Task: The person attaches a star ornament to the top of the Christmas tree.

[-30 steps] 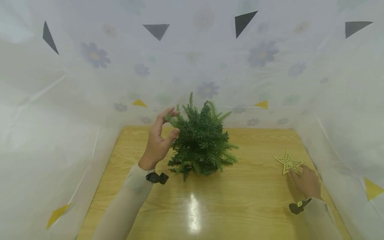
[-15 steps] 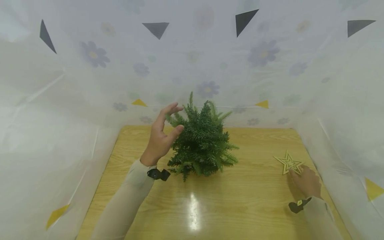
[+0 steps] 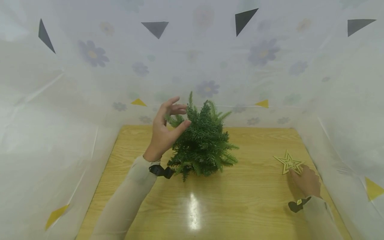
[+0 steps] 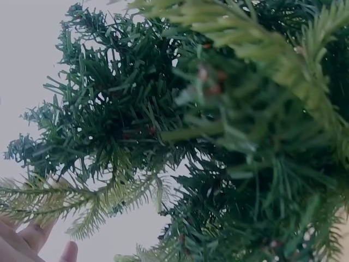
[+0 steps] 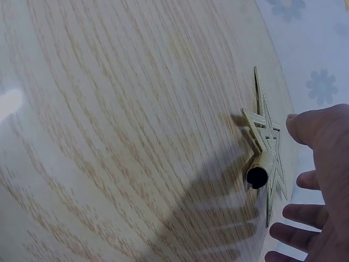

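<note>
A small artificial Christmas tree (image 3: 202, 140) with dark and light green branches stands on the table. At its upper left, my left hand (image 3: 163, 130) has thumb and fingers spread around a light green branch (image 4: 60, 199) without gripping it; the thumb overlaps the foliage. In the left wrist view, only part of that hand shows behind needles. A gold star tree topper (image 3: 288, 163) lies at the right, its hollow tube (image 5: 259, 172) showing in the right wrist view. Right beside the star, my right hand (image 3: 306, 181) hovers with loosely bent fingers, with a gap to it in the right wrist view.
The wooden table (image 3: 240, 206) has a bright light reflection near its front. Pale flowered sheeting (image 3: 192, 66) encloses it at the back and both sides. Dark and yellow triangles are fixed to the sheeting.
My left hand has moved slightly up and right, its thumb farther over the tree. My right hand, the star and the tree stay in place.
</note>
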{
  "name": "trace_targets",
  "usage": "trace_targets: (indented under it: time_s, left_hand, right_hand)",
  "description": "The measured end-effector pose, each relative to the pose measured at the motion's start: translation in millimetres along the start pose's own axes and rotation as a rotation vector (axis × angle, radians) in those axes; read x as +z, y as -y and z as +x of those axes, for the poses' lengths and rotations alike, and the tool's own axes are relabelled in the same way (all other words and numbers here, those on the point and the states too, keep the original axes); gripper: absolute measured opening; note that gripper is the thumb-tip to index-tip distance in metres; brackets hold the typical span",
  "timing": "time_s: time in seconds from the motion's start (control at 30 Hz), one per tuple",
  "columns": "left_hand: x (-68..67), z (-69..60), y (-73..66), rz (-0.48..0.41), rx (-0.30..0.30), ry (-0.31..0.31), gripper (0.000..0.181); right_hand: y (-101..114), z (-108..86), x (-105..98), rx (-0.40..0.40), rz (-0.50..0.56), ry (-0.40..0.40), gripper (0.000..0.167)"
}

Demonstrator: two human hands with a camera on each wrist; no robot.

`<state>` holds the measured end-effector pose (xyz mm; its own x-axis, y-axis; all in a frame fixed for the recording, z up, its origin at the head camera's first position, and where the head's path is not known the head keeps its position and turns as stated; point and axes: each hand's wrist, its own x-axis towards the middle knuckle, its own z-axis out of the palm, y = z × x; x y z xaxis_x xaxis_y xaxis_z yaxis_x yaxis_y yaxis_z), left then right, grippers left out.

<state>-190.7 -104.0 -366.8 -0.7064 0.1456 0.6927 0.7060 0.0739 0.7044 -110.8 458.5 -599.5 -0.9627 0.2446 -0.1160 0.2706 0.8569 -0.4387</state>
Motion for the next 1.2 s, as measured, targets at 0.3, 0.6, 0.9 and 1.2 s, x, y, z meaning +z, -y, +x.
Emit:
trace_targets:
  time_s: [0.3, 0.6, 0.9, 1.2]
  left_hand:
    - [1.7, 7.7, -2.8, -0.035, -0.043, 0.0, 0.055]
    - [1.5, 13.4, -3.0, -0.087, -0.087, 0.062, 0.043]
    - [6.3, 14.2, -3.8, -0.031, -0.066, 0.078, 0.038]
    - [7.6, 14.1, -5.5, -0.047, -0.129, 0.123, 0.022]
  right_hand:
    - [-3.9, 0.1, 0.6, -0.001, -0.012, -0.013, 0.082]
    - [-4.2, -0.4, 2.6, 0.006, 0.002, -0.015, 0.084]
    - [1.0, -4.5, 1.5, 0.041, 0.015, 0.025, 0.081]
    - [-1.3, -2.9, 4.0, 0.025, 0.004, -0.038, 0.078]
